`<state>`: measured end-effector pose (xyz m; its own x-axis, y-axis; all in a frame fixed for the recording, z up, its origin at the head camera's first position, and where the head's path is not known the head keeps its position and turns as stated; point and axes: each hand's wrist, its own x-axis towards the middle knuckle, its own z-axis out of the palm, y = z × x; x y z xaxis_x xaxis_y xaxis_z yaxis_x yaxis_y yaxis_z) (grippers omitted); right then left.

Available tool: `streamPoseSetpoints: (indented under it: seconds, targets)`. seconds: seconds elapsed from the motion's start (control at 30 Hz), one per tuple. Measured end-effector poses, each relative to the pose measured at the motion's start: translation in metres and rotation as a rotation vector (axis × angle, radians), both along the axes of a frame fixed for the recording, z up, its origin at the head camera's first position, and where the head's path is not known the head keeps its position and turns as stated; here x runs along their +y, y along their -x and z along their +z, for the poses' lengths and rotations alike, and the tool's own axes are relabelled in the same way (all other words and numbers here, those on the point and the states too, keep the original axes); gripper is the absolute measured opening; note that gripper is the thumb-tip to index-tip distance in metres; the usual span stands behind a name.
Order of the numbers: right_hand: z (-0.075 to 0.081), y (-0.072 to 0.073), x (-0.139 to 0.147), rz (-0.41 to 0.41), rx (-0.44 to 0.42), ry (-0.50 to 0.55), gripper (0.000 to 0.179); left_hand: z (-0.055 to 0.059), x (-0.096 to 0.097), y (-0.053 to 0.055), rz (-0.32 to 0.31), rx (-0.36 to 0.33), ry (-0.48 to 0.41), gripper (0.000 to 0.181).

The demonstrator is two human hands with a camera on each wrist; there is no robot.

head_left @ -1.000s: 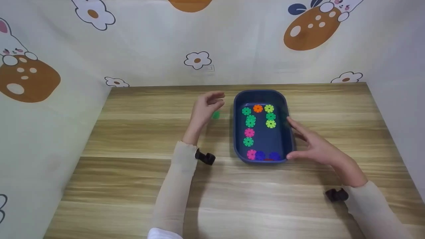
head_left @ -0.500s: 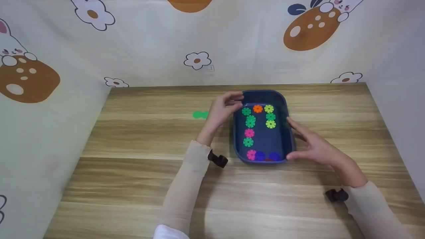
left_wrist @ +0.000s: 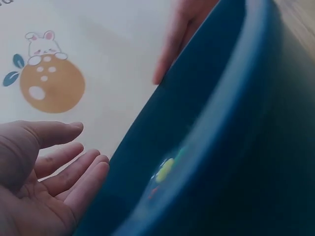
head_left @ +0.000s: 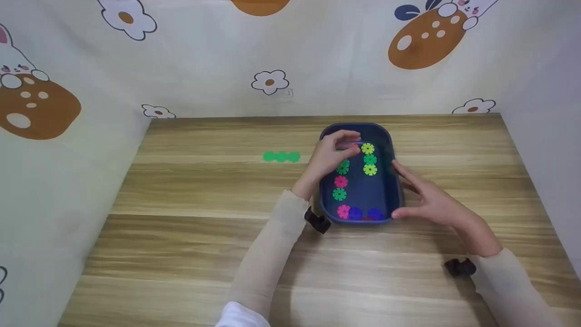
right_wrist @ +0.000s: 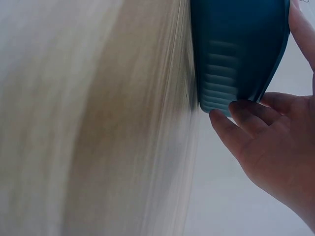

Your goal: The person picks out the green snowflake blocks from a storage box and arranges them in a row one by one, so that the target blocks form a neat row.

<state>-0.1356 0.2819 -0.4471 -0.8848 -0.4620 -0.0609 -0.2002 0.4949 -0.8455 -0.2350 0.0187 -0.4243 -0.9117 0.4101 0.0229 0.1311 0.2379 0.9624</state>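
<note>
My left hand (head_left: 335, 153) hovers over the far left part of a dark blue tub (head_left: 321, 190), fingers loosely bent, thumb apart, nothing between them in the left wrist view. Inside the tub lie notched plastic discs: a yellow-green disc (head_left: 370, 169), a pink disc (head_left: 341, 181), a green disc (head_left: 339, 194), a blue disc (head_left: 375, 213) and several others, some hidden beneath my left hand. My right hand (head_left: 429, 197) rests against the tub's right wall with fingers and thumb spread; the right wrist view has its fingertips touching the outer wall.
Left of the tub, three green discs (head_left: 281, 156) lie in a row on the wooden table (head_left: 190, 250). A pale patterned curtain (head_left: 317, 54) stands behind the table. Black wrist cameras (head_left: 460, 267) sit on both wrists.
My left hand has moved right, from beside the green discs to above the tub, uncovering the whole row on the table. My right hand stays at the tub's side.
</note>
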Motion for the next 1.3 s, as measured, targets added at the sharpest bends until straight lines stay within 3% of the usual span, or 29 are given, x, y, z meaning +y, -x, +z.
streamPoseSetpoints:
  seconds: [0.2, 0.37, 0.47, 0.8, 1.07, 1.3]
  targets:
    - [-0.001, 0.000, -0.001, 0.005, 0.004, 0.005, 0.107, -0.008, 0.017, -0.002, -0.011, -0.019, 0.068, 0.037]
    - [0.000, 0.000, -0.002, 0.015, -0.005, 0.013, 0.107, -0.015, 0.027, -0.003, 0.007, -0.116, 0.202, 0.042]
    - [0.000, 0.000, -0.001, 0.014, -0.004, 0.016, 0.107, -0.017, 0.030, -0.002, -0.024, -0.153, 0.281, 0.045]
    - [0.002, 0.000, -0.001, -0.006, -0.051, -0.002, 0.107, -0.023, 0.032, -0.002, -0.229, -0.109, 0.381, 0.040]
    - [0.001, -0.001, -0.001, -0.006, -0.061, 0.014, 0.106, -0.025, 0.034, -0.004, -0.342, -0.156, 0.389, 0.048]
    - [0.001, -0.001, -0.001, -0.002, -0.043, 0.005, 0.105, -0.025, 0.036, -0.007, -0.381, -0.045, 0.544, 0.061]
